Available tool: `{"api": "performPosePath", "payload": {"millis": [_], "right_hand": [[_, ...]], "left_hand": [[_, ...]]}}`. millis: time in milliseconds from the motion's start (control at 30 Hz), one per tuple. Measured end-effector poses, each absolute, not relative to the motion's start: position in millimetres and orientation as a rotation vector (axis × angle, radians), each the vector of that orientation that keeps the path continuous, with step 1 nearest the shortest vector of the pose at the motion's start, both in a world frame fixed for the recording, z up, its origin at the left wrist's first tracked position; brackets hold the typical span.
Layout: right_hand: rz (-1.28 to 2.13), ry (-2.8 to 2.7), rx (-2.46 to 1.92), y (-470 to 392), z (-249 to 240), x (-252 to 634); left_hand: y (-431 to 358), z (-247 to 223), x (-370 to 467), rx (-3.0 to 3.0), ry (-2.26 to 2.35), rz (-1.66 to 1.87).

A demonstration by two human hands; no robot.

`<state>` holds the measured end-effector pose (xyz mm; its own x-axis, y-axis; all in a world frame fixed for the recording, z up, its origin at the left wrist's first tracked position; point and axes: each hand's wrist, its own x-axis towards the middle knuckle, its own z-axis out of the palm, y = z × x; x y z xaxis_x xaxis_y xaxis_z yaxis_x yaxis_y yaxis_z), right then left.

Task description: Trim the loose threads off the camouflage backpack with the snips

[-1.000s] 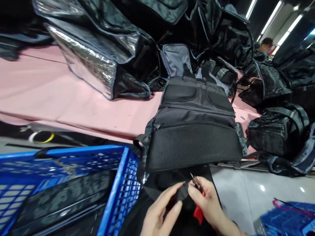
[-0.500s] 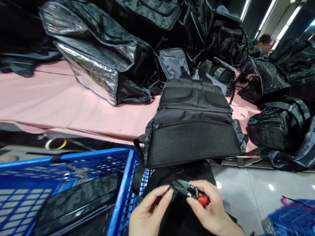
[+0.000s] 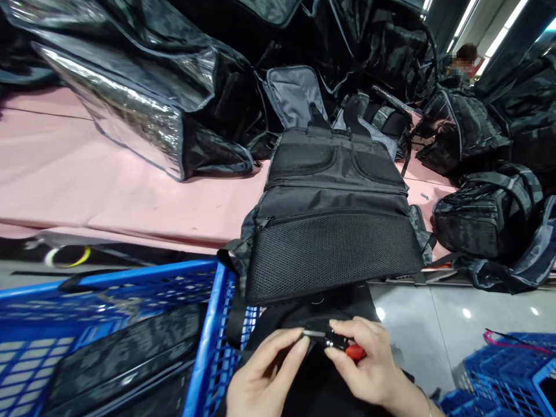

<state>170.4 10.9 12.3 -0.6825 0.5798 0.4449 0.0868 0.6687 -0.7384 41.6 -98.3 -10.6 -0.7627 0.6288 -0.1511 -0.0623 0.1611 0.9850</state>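
Note:
In my right hand [image 3: 369, 359] is a pair of thread snips [image 3: 336, 340], black with a red part, held between thumb and fingers. Its blades look closed and point left, with the tip at the fingertips of my left hand [image 3: 273, 365]. My left thumb and index finger pinch a small dark piece that looks like a strap end, mostly hidden by the fingers. Just beyond both hands lies a black backpack [image 3: 334, 249], mesh back panel up, its near end over the table edge. A black strap [image 3: 237, 318] hangs from its left side.
A blue plastic basket [image 3: 206, 341] with dark camouflage bags stands at my left. The pink-covered table [image 3: 130, 197] carries silver-lined bags [image 3: 143, 121] and more camouflage bags [image 3: 469, 214]. Blue baskets [image 3: 512, 365] stand on the floor at right. A person [image 3: 463, 63] is far back.
The snips' blades, apart before, have come together at my left fingertips. Both hands stay in nearly the same place while the view has shifted slightly.

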Motion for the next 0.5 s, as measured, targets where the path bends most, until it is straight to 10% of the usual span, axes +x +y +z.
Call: {"api": "performPosePath", "payload": {"millis": [500], "right_hand": [[0.962, -2.15, -0.541, 12.4, 5.1, 166.2]], "left_hand": [[-96.9, -27.5, 34.8, 0.345, 1.808, 1.628]]}}
